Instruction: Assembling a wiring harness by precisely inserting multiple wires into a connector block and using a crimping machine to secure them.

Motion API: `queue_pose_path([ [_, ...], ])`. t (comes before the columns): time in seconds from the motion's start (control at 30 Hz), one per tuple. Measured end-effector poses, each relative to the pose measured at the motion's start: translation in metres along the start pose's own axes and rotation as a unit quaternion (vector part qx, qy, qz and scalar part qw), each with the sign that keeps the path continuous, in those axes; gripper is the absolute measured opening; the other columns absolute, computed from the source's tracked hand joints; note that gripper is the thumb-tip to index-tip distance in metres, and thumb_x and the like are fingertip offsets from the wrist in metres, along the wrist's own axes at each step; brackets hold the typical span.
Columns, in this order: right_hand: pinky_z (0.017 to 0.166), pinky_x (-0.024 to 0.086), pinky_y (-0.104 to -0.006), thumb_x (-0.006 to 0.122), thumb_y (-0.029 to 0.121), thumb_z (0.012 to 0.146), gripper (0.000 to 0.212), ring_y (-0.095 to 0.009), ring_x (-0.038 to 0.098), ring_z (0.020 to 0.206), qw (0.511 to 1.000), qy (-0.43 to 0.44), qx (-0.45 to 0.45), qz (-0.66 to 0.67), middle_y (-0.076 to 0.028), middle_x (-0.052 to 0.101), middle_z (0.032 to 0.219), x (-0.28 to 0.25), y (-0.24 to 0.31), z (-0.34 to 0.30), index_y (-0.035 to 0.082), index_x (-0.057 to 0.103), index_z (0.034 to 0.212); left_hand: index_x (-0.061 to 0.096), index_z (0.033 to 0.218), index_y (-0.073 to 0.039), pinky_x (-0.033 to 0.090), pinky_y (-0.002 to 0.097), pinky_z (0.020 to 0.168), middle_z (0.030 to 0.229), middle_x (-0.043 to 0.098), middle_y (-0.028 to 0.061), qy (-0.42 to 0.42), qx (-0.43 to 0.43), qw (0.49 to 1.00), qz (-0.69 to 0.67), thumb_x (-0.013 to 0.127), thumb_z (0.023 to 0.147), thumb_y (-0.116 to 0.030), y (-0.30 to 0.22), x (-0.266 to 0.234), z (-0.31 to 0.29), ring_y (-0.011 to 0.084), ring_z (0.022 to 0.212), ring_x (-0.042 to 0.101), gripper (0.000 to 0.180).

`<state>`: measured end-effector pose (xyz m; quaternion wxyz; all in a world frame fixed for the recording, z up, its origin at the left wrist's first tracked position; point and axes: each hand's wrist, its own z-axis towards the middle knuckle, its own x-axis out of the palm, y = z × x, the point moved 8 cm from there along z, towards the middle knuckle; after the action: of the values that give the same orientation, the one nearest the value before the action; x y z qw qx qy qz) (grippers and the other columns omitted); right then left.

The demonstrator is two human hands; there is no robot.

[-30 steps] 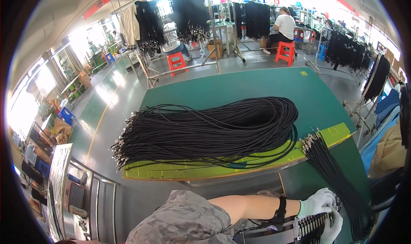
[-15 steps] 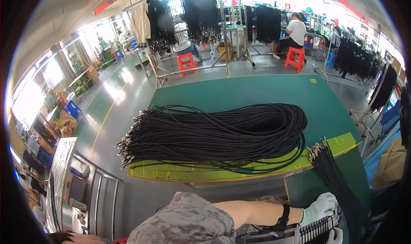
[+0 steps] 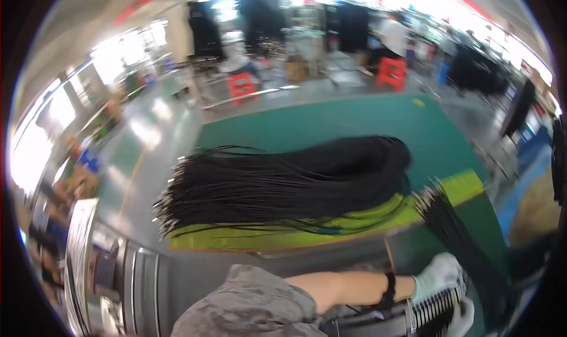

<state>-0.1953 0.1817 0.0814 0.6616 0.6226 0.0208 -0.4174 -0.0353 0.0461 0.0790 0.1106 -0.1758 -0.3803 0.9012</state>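
Note:
My left hand [image 3: 440,272], in a white glove, rests with curled fingers at the far end of a slotted fixture [image 3: 436,306] that has a row of black and pale bars. Below it, my right hand [image 3: 462,320], also gloved, is bent in against the fixture's right side and partly cut off by the lower edge. Motion blur hides what the fingers hold. Just right of both hands lies a bundle of thin black cables [image 3: 458,233] with metal ends. On the table in front is a large looped pile of black cables [image 3: 283,183], its metal ends to the left.
The green table [image 3: 336,115] has a yellow-green strip [image 3: 462,186] along its near edge. Red stools [image 3: 391,73] and racks of hanging black cables [image 3: 353,27] stand beyond it, near a seated person [image 3: 393,36]. A metal frame [image 3: 142,278] stands at lower left.
The whole view has shifted and blurred with head movement. My right hand has come up further into view beside the fixture. My left hand stays at its far end.

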Motion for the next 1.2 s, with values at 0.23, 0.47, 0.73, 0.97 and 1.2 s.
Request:
queue_pose_path([
  [0.23,0.078,0.049,-0.0353,0.071,0.008,0.077,0.012,-0.03,0.064,0.087,0.977,-0.037,-0.164,-0.134,-0.013,0.068,0.089,0.029,0.069,0.023,0.002,0.069,0.088,0.067,0.078,-0.005,0.048,0.0446,0.077,0.081,0.064,0.0148,-0.027,-0.042,0.996,0.067,0.07,0.077,-0.019,-0.003,-0.069,0.022,0.0356,0.082,0.06,0.013],
  [0.47,0.071,0.045,-0.0396,0.07,0.016,0.076,0.007,-0.028,0.058,0.077,0.954,-0.055,-0.151,-0.255,-0.005,0.062,0.074,0.003,0.041,0.002,0.014,0.07,0.083,0.069,0.098,-0.007,0.039,0.0437,0.1,0.099,0.069,0.0099,0.067,-0.058,0.993,0.081,0.06,0.088,-0.018,0.008,-0.013,0.004,0.0291,0.101,0.06,0.017],
  [0.73,0.071,0.046,-0.0398,0.069,0.014,0.076,0.008,-0.029,0.057,0.078,0.945,-0.052,-0.133,-0.293,-0.006,0.061,0.073,0.009,0.043,0.004,0.012,0.07,0.084,0.069,0.102,-0.007,0.037,0.0439,0.103,0.098,0.068,0.009,0.082,-0.037,0.988,0.125,0.059,0.09,-0.017,0.009,-0.023,0.001,0.0273,0.097,0.062,0.018],
  [0.97,0.072,0.045,-0.0395,0.069,0.014,0.076,0.009,-0.028,0.056,0.079,0.939,-0.043,-0.146,-0.308,-0.005,0.061,0.074,0.011,0.047,0.008,0.013,0.07,0.085,0.069,0.103,-0.008,0.038,0.0432,0.102,0.099,0.068,0.0085,0.084,-0.037,0.987,0.128,0.058,0.091,-0.018,0.012,-0.021,0.002,0.0268,0.098,0.062,0.019],
  [1.2,0.072,0.044,-0.0388,0.069,0.017,0.076,0.009,-0.027,0.056,0.08,0.934,-0.047,-0.165,-0.314,-0.004,0.06,0.076,0.022,0.044,0.006,0.014,0.068,0.084,0.07,0.112,-0.019,0.031,0.0482,0.108,0.124,0.059,0.0148,0.195,-0.005,0.965,0.174,0.061,0.088,-0.032,-0.006,-0.004,0.005,0.0341,0.119,0.05,0.029],
])
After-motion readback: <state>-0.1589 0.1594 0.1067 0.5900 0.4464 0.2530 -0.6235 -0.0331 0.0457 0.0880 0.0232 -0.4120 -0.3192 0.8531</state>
